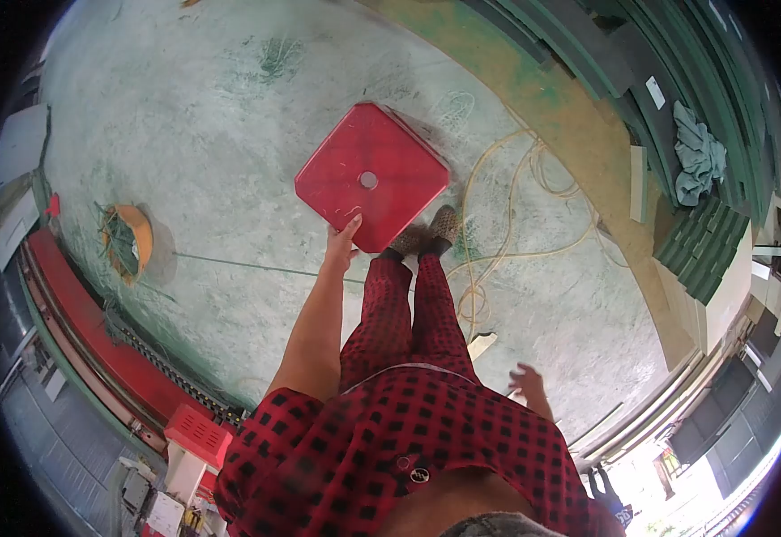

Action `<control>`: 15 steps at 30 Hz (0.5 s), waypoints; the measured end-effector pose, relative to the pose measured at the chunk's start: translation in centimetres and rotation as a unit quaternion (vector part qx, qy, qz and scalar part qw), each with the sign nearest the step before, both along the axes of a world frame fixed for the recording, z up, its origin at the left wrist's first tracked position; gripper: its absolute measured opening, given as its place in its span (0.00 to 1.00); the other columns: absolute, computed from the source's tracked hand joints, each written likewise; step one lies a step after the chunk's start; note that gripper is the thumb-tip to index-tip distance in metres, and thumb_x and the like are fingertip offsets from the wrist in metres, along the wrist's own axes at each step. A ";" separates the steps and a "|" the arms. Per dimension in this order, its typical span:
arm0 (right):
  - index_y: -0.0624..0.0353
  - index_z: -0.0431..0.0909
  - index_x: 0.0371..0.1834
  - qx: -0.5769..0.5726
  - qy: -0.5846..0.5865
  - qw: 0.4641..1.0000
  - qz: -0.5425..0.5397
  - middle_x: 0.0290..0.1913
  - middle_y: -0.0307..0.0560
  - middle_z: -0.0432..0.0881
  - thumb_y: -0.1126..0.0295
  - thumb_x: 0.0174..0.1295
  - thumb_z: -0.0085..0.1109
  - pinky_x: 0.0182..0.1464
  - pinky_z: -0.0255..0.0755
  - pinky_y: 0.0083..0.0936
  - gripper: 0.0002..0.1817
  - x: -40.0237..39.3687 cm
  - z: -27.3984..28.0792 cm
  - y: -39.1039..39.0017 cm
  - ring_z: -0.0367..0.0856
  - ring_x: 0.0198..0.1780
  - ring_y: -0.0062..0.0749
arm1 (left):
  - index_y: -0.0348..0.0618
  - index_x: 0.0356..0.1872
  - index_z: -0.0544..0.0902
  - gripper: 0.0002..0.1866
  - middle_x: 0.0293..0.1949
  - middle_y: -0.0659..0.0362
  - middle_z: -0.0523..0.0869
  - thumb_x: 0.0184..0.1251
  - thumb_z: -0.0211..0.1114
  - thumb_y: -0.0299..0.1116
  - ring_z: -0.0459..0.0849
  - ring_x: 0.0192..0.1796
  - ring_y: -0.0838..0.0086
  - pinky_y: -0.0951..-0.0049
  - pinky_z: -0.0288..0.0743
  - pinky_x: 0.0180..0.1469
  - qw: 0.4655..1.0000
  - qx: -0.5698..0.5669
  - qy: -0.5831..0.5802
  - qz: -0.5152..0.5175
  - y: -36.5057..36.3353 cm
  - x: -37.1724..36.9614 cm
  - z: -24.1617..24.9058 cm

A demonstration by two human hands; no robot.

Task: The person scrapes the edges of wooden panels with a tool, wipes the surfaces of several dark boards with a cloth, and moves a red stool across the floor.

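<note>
A red square stool (381, 170) with a round hole in its top is in front of my feet. My left hand (345, 242) grips the near edge of the stool, thumb on top and the other fingers at the side. Off to the right of my body, my right hand (526, 383) hangs over the floor with its fingers apart and nothing in them.
A yellowish hose (502, 255) lies coiled right of my feet. An orange container (140, 242) stands at the left, near a red machine rail (95, 331). Green panels (668, 80), a crumpled cloth (698, 154) and stacked green pieces (702, 251) are at the right.
</note>
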State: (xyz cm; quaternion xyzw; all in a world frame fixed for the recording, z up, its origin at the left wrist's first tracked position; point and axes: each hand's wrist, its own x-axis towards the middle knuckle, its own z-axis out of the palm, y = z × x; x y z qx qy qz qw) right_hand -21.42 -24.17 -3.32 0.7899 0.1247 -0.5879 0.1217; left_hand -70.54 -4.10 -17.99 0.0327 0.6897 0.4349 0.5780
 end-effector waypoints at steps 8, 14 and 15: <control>0.58 0.68 0.61 0.167 0.054 0.984 -0.008 0.35 0.42 0.82 0.65 0.56 0.62 0.31 0.71 0.20 0.28 -5.1 2.0 10.0 0.81 0.34 0.25 | 0.39 0.69 0.54 0.45 0.68 0.43 0.58 0.59 0.58 0.58 0.49 0.72 0.49 0.45 0.39 0.69 0.688 0.124 0.590 -0.404 2.5 6.2 4.4; 0.60 0.70 0.59 0.171 0.017 0.982 0.079 0.34 0.44 0.82 0.64 0.55 0.63 0.32 0.73 0.24 0.27 -2.4 3.7 8.2 0.81 0.32 0.26 | 0.42 0.70 0.55 0.42 0.71 0.45 0.53 0.62 0.52 0.60 0.46 0.74 0.53 0.46 0.36 0.70 0.727 -0.294 0.620 0.036 1.6 -7.8 -4.4; 0.60 0.70 0.59 0.151 0.000 0.988 0.036 0.34 0.45 0.82 0.64 0.55 0.63 0.31 0.73 0.24 0.27 -1.7 4.0 7.7 0.81 0.31 0.26 | 0.42 0.70 0.55 0.42 0.71 0.45 0.53 0.62 0.52 0.60 0.46 0.74 0.53 0.46 0.36 0.70 0.725 -0.292 0.623 0.037 2.7 -7.8 -3.9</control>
